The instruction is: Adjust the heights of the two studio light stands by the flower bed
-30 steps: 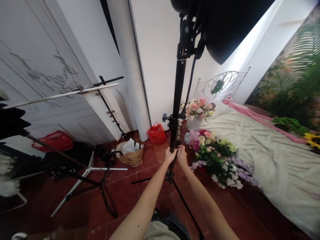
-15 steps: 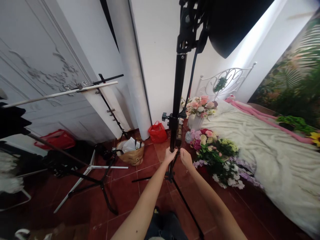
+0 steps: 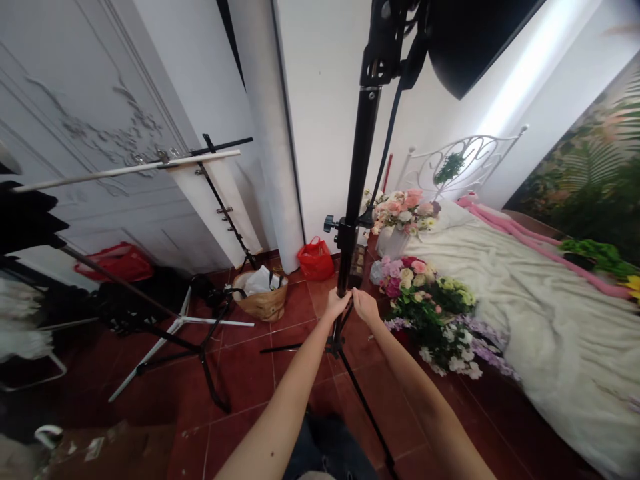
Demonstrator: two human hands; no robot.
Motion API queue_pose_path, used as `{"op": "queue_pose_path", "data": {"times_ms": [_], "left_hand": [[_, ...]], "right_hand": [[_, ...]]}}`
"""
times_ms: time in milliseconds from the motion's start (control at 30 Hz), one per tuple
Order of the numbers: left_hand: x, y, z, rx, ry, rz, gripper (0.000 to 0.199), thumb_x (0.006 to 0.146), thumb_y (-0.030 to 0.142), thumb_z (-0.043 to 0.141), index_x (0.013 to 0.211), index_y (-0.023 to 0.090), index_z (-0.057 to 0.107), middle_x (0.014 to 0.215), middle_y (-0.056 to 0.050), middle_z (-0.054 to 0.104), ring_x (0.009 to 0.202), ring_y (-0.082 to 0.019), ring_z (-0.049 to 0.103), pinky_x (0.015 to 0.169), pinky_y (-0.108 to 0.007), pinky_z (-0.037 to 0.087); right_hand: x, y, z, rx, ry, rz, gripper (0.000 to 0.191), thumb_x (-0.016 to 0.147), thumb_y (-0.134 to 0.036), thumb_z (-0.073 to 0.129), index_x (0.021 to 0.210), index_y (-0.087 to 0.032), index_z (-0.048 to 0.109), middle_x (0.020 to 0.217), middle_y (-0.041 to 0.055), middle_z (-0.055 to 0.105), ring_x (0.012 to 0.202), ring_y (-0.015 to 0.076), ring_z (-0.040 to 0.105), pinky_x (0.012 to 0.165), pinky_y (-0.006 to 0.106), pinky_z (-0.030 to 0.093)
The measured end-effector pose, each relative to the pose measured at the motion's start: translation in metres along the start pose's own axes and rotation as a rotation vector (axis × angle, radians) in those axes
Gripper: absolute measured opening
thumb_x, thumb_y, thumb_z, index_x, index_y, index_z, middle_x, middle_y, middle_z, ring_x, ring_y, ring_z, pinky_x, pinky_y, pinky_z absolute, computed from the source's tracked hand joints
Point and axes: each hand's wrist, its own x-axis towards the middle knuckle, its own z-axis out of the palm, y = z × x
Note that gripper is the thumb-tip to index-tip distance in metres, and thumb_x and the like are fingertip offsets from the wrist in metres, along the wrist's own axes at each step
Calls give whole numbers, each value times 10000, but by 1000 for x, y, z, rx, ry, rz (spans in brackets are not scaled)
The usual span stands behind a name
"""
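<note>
Closed round the lower part of the black light stand [image 3: 363, 147], the left hand [image 3: 337, 305] has a narrow grip, its thumb lying across the pole. The right hand [image 3: 366, 306] is curled just beside it, its fingertips at the right side of the pole; whether they pinch a part there cannot be told. Half a second ago the right hand was a little apart from the left; now the two nearly meet.

The stand rises from the red tiled floor [image 3: 295, 333] in front of the person, its legs spread below the hands. Above them sits a collar [image 3: 346, 235] with a knob [image 3: 329, 223] pointing left. A cable [image 3: 390, 143] hangs along the pole's right side, and at the top a black lamp shade [image 3: 470, 40] is cut off by the view; less of it shows than before.

Right of the stand, bunches of artificial flowers [image 3: 425, 293] lie beside a bed with a rumpled cream cover [image 3: 540, 313], and more blooms fill a white vase [image 3: 393, 244]. A thin red rod [image 3: 387, 172] now shows behind them.

Left of the stand are a red bag [image 3: 315, 260], a woven basket [image 3: 265, 304] and a white tripod base [image 3: 179, 323].
</note>
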Motion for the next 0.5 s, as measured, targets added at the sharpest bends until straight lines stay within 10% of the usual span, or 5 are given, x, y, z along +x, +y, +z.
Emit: {"op": "queue_pose_path", "data": {"times_ms": [500], "left_hand": [[-1, 2, 0, 29, -36, 36, 214, 622, 319, 673, 583, 144, 557, 489, 26, 513, 479, -89, 497, 478, -194, 396]], "right_hand": [[14, 6, -5, -131, -121, 3, 326, 927, -226, 315, 1040, -93, 590, 871, 198, 664, 897, 259, 635, 806, 365, 455]]}}
